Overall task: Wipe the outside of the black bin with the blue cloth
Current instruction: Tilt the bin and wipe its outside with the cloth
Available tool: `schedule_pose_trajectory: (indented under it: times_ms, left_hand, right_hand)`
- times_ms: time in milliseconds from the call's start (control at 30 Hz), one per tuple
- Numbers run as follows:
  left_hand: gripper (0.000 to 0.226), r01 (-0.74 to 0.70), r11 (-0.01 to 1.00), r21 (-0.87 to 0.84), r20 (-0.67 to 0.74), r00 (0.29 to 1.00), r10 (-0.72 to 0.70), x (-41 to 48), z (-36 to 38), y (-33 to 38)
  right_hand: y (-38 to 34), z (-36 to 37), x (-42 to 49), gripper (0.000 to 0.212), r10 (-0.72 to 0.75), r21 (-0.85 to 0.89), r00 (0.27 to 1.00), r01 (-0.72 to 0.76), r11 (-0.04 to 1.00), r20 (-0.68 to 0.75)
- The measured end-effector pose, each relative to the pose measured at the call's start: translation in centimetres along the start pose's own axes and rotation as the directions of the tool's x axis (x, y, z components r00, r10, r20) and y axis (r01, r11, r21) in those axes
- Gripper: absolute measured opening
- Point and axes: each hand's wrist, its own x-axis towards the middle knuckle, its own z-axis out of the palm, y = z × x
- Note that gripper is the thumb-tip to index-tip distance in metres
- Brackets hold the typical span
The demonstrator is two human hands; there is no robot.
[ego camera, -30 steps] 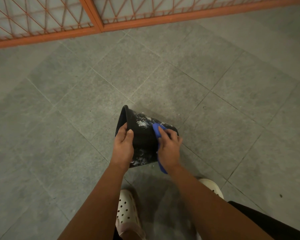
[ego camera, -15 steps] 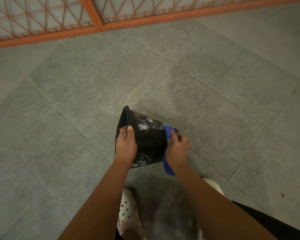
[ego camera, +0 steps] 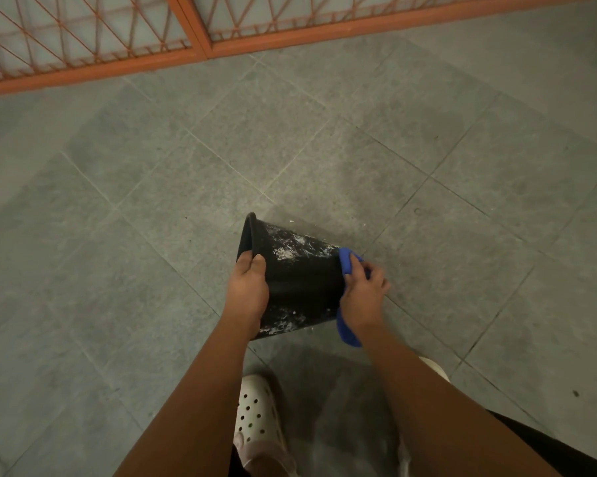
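The black bin point(ego camera: 300, 280) lies tipped on its side over the grey floor, its open rim to the left and its base to the right. White smears cover its upper and lower wall. My left hand point(ego camera: 247, 290) grips the rim, thumb on the outside. My right hand point(ego camera: 362, 294) presses the blue cloth point(ego camera: 346, 266) against the bin's base end; a fold of the cloth hangs below my wrist.
Grey floor tiles point(ego camera: 187, 187) stretch all around. An orange metal gate with lattice bars point(ego camera: 194, 39) runs along the far edge. My white perforated clog point(ego camera: 259, 414) stands just below the bin, and a second shoe shows under my right arm.
My right hand has slid the blue cloth rightward along the bin's wall, from its middle to the base end. The left hand has kept its grip on the rim.
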Motion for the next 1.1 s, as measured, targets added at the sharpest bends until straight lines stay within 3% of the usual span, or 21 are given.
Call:
schedule_pose_trajectory:
  times_ms: [133, 267, 433, 500, 567, 633, 733, 800, 867, 1100]
  left_hand:
    - [0.035, -0.037, 0.997, -0.067, 0.042, 0.998, 0.040, -0.2, -0.3, 0.2]
    - [0.044, -0.038, 0.992, -0.119, 0.046, 0.998, 0.044, -0.3, -0.4, 0.6]
    - [0.039, -0.067, 0.996, -0.066, 0.017, 0.998, 0.068, -0.1, -0.3, 0.7]
    - [0.038, -0.134, 0.991, 0.010, 0.027, 0.991, 0.134, -0.2, -0.1, 0.6]
    - [0.036, -0.184, 0.982, 0.050, 0.035, 0.983, 0.183, -0.4, 0.2, 0.7]
    - [0.035, -0.178, 0.983, 0.045, 0.039, 0.984, 0.176, -0.3, 0.3, 0.8]
    - [0.033, -0.125, 0.992, -0.030, 0.038, 0.991, 0.126, -0.1, 0.4, 1.0]
    - [0.033, -0.099, 0.989, -0.106, 0.039, 0.994, 0.103, 0.0, 0.4, 1.0]
    - [0.033, -0.095, 0.987, -0.128, 0.042, 0.994, 0.102, 0.0, 0.3, 0.8]
    - [0.032, -0.176, 0.984, -0.022, 0.054, 0.983, 0.177, -0.4, 0.6, 0.1]
  right_hand:
    - [0.8, -0.4, 0.9, 0.043, 0.093, 0.025, 0.993, -0.095, 0.995, 0.077]
    - [0.9, -1.0, 2.4, 0.041, 0.189, -0.099, 0.971, -0.176, 0.979, 0.146]
    - [0.1, -2.8, 2.9, 0.036, 0.304, 0.041, 0.952, -0.303, 0.952, -0.018]
    - [-1.1, -3.2, 2.2, 0.035, 0.109, 0.087, 0.990, -0.101, 0.991, -0.094]
    - [-2.9, -3.4, 0.6, 0.035, -0.213, 0.114, 0.968, 0.228, 0.967, -0.131]
    - [-3.9, -2.9, -1.1, 0.036, -0.466, 0.073, 0.875, 0.477, 0.876, -0.132]
    - [-4.4, -1.9, -3.0, 0.041, -0.657, -0.037, 0.741, 0.659, 0.751, -0.137]
    - [-4.9, -1.0, -3.9, 0.049, -0.727, -0.068, 0.678, 0.724, 0.686, -0.109]
    - [-5.7, -0.5, -3.9, 0.052, -0.747, -0.077, 0.661, 0.743, 0.665, -0.073]
    - [-7.3, -0.7, -2.1, 0.058, -0.550, -0.073, 0.835, 0.548, 0.833, -0.018]
